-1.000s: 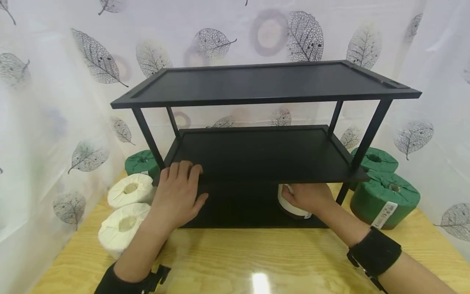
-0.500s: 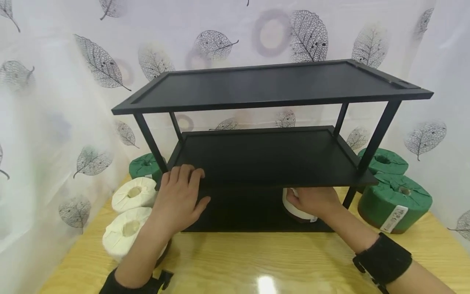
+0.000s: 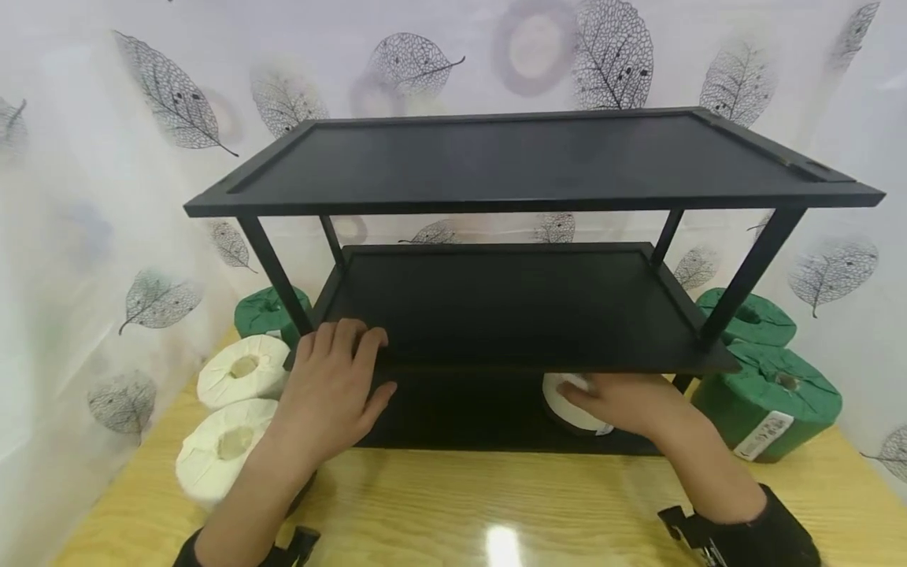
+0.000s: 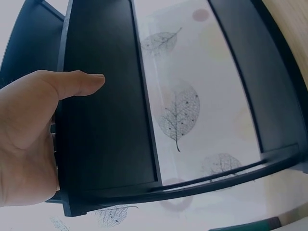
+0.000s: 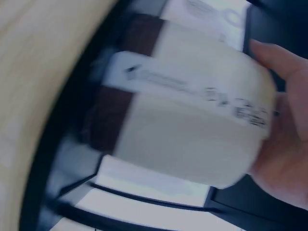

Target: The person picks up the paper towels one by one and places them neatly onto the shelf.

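A black tiered shelf rack (image 3: 489,307) stands on the wooden table. My left hand (image 3: 329,394) holds the front left edge of its middle shelf, fingers over the top and thumb below; in the left wrist view the straight thumb (image 4: 82,83) lies across the shelf and the fingers are hidden. Under that shelf, on the bottom board, stands a cream-wrapped paper roll (image 5: 192,106) with a brown base and a white label. My right hand (image 3: 638,402) rests at its top, thumb stretched out and apart from the side; the other fingers are hidden by the shelf.
Two cream rolls (image 3: 212,457) and a green roll (image 3: 264,315) stand left of the rack. Two green rolls (image 3: 772,394) stand at its right. A white leaf-print curtain (image 3: 156,260) hangs behind. The wooden table (image 3: 425,504) extends in front.
My right wrist has turned and dropped, and the thumb has straightened over the roll. The left hand keeps its place on the shelf edge. The head view has shifted slightly.
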### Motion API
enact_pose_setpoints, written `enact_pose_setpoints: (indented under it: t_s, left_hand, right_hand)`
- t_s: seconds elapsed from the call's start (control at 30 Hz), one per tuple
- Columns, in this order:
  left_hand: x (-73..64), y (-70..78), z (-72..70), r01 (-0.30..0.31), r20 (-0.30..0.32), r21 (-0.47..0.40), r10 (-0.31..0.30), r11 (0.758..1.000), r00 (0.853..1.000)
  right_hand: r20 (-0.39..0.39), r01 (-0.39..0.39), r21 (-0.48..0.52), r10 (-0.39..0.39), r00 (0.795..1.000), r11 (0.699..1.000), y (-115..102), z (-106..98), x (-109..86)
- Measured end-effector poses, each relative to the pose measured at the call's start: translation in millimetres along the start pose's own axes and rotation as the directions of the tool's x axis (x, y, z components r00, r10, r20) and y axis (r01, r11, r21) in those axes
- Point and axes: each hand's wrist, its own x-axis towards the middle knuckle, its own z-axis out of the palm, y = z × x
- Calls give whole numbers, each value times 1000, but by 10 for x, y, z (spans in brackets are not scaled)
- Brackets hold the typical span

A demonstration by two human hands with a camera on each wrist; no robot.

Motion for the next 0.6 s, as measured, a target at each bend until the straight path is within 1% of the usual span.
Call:
enact_pose_setpoints:
  t_s: [0.07, 0.17, 0.3, 0.43, 0.53, 0.6]
  left_hand:
    - [5, -15, -27, 4, 8, 2, -4, 1000, 1000]
    - [-15, -11, -7, 6, 3, -12, -6, 1000, 1000]
    - [-28, -25, -22, -14, -32, -12, 14, 1000, 999]
    - [23, -42, -41, -33, -64, -19, 32, 999, 997]
    - [39, -25, -17, -13, -59, -45, 11, 999, 998]
    - [6, 16, 6, 9, -49, -66, -12, 998, 999]
  right_hand:
    - [22, 18, 14, -18, 1000, 1000, -25, -86, -17]
    - [2, 50, 7, -51, 999, 999, -17, -120, -69]
    - [14, 56, 3, -56, 998, 998, -31, -114, -119]
    - [41, 44, -27, -43, 998, 999, -32, -137, -140]
    - [75, 31, -76, -26, 997, 997, -6, -174, -144]
    - [93, 31, -102, -22, 995, 994, 18, -175, -172]
